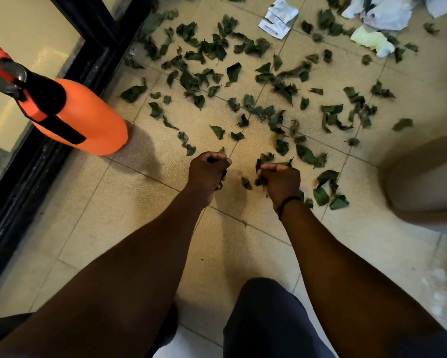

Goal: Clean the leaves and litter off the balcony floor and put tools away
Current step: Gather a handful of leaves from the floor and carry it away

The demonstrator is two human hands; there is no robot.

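- Left hand (208,170) low over the tiled floor (129,202), just left of frame centre, fingers curled into a fist; something dark shows inside the curl, cannot tell what it is.
- Right hand (282,180) at 3 o'clock of the left hand, near it but apart, fingers curled round a bunch of green leaves (262,161); leaf tips stick out above and left of the fist.
- Black band (288,202) on the right wrist.
- Loose leaves (232,73) lie scattered over the floor from the hands out to 12 o'clock, thickest toward 11–1 o'clock; a few more (328,195) just at 3 o'clock of the right hand.
- Paper litter: a printed crumpled sheet (278,18) at 12 o'clock, white crumpled papers (387,11) and a pale yellow wad (371,38) at 1 o'clock, all among the leaves.
- Orange spray bottle (83,117) with black pump top stands at 10 o'clock, beside the black door frame (70,71).
- Beige rounded container (424,182) at 3 o'clock, partly cut off by the frame edge.
- Person's dark-clad knee (266,319) at 6 o'clock.
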